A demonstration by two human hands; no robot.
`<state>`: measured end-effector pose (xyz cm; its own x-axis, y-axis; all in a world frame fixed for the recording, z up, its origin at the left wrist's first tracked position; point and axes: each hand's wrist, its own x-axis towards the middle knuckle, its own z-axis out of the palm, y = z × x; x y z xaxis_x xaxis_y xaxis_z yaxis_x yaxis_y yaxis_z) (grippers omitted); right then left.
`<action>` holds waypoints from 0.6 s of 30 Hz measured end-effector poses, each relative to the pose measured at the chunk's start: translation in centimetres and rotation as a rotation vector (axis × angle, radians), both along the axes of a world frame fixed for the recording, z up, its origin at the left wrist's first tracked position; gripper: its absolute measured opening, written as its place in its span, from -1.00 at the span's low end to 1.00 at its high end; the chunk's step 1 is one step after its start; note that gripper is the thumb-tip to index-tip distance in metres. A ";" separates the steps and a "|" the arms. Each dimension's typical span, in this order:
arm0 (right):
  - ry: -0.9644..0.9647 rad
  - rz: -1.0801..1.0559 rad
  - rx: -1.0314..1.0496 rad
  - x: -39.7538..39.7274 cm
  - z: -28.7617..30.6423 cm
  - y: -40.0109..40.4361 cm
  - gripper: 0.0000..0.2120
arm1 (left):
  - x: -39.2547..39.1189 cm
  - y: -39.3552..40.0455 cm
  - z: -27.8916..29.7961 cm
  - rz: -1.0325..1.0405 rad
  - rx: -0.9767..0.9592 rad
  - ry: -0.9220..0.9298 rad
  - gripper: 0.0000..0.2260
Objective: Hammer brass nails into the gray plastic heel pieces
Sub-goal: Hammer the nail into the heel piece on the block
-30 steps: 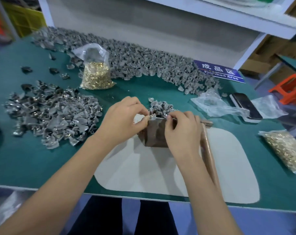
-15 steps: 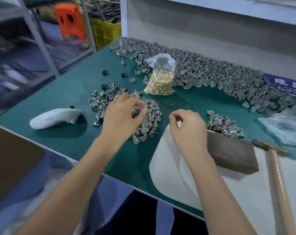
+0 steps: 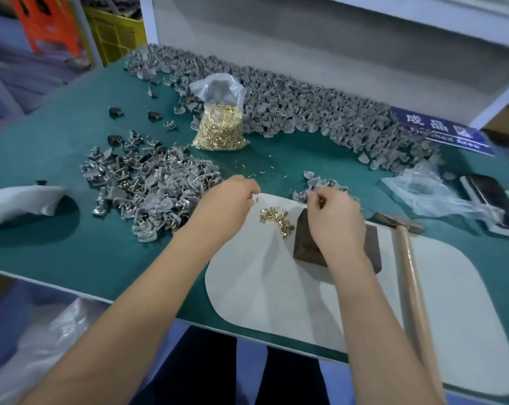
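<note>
Here, nearest me, one hammer (image 3: 409, 276) lies on one white mat (image 3: 276, 287) beside one dark block (image 3: 305, 244). My right hand (image 3: 335, 220), fingers curled, pinches something small; my left hand (image 3: 224, 204) is curled too, its contents unclear. Loose brass nails (image 3: 278, 220) lie between them. Beyond sit two heel piece piles (image 3: 148, 188) and one nail bag (image 3: 219, 124).

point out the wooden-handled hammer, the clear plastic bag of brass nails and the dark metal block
wooden-handled hammer (image 3: 408, 258): head view, on the pale handle below the head.
clear plastic bag of brass nails (image 3: 219, 128): head view, on the nail-filled lower part.
dark metal block (image 3: 304, 238): head view, on its bare left face.
</note>
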<state>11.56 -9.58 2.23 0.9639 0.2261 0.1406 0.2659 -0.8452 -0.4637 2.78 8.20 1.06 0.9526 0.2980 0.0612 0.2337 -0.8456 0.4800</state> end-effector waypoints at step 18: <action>-0.131 0.201 0.271 0.1 0.2 -2.0 -0.82 | 2.8 -0.1 0.4 -0.167 0.061 0.005 -0.92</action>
<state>11.63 -11.55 2.44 0.8738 0.3468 0.3409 0.4863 -0.6208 -0.6150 5.57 8.11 1.50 0.9888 0.1317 0.0697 0.0898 -0.9001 0.4263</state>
